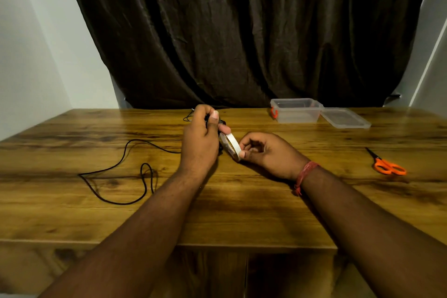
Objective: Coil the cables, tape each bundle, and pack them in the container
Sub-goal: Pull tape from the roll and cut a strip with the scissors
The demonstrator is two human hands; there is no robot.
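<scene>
My left hand (202, 136) is raised over the middle of the wooden table (217, 201) and grips a small black cable bundle, mostly hidden behind its fingers. A white tape roll (231, 144) stands between both hands; my left fingers touch its upper rim and my right hand (266, 152) pinches its lower edge. A loose black cable (116, 172) trails from the left hand in loops across the table's left side. The clear plastic container (296, 110) sits open at the far right.
The container's clear lid (344, 118) lies flat just right of it. Orange-handled scissors (387, 164) lie at the right side of the table. A dark curtain (242, 31) hangs behind the table's far edge.
</scene>
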